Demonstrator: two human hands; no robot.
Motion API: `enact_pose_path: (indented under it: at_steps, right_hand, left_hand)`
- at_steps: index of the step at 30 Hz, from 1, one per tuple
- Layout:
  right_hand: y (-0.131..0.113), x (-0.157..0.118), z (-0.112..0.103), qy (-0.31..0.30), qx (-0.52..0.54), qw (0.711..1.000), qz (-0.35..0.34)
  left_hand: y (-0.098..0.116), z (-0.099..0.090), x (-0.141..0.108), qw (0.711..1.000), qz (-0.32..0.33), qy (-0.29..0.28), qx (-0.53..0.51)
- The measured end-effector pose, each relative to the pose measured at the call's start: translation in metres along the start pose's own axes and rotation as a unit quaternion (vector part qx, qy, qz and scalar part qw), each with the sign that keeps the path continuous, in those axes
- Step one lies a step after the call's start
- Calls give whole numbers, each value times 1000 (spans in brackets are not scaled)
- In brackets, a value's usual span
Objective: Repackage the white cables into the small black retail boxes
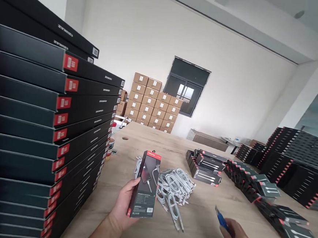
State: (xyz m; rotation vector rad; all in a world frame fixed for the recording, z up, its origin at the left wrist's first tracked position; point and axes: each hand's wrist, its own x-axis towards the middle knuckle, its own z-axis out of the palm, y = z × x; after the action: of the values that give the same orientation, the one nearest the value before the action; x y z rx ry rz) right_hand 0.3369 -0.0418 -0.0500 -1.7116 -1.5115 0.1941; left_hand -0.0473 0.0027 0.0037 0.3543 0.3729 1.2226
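Note:
My left hand point(123, 208) is wrapped round a slim black and red cable box point(146, 186), held upright above the table with a printed side toward me. My right hand point(239, 237) grips a blue utility knife point(222, 220) low on the right, its tip pointing up and away, apart from the box. Just behind the box lies a heap of grey-white charging cables point(177, 186), coiled and bundled, on the wooden table point(198, 213). Part of the heap is hidden by the box.
Tall stacks of flat black boxes point(85, 109) rise close on the left. Small cable boxes point(206, 168) sit in a group beyond the heap, and a row of similar boxes point(253, 181) runs along the right. More black stacks point(295, 162) and brown cartons point(149, 101) stand farther back.

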Motion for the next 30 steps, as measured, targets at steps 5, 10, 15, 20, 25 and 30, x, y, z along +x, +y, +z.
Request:
enact_pose_path:
  at_steps: [5, 10, 15, 20, 25, 30]
  right_hand:
    - [-120, 13, 34, -151, 313, 937, 42]
    - [-140, 6, 87, -480, 332, 812, -18]
    - [-114, 40, 120, -462, 278, 841, -45]
    - [-112, 88, 136, -435, 263, 859, -52]
    - [-123, 102, 142, -378, 267, 882, -93]
    - [-135, 77, 134, -301, 291, 899, -128]
  left_hand:
    - [8, 4, -1, 1000, -17, 16, 11]
    - [22, -7, 2, 996, 81, 31, 21]
    - [25, -12, 4, 995, 102, 17, -3]
    - [22, -7, 5, 995, 98, 17, -11]
    - [26, -9, 5, 994, 106, 25, -5]
    - [26, -11, 5, 996, 81, 33, 22]
